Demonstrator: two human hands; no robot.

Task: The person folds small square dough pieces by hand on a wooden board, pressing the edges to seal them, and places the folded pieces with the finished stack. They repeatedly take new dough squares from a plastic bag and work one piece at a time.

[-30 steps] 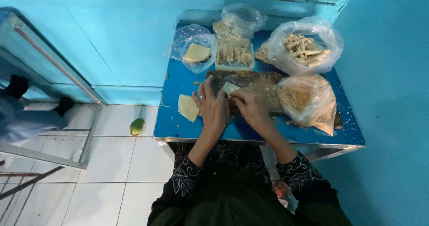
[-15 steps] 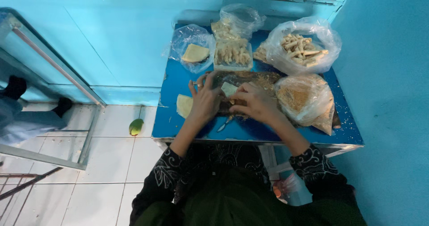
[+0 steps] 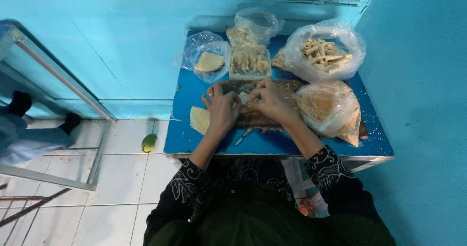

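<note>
Pale wrapper piece (image 3: 244, 97) sits pinched between both hands, over the brown tray (image 3: 258, 119). Left hand (image 3: 221, 109) and right hand (image 3: 272, 101) are close together, fingers curled onto the piece. Flat wrapper sheet (image 3: 199, 119) lies just left of the left hand. Crumb bag (image 3: 327, 107) lies just right of the right hand; bag of rolled sticks (image 3: 323, 51) beyond it.

We see a glossy blue counter (image 3: 204, 139) with a bare metal edge. At twelve o'clock sit thin, crinkled clear plastic bags (image 3: 325, 49) and a clear plastic tub (image 3: 249, 63). The pale dough sheet (image 3: 199, 119) at nine looks matt and smooth. Our sleeves (image 3: 325, 165) are patterned cloth.
</note>
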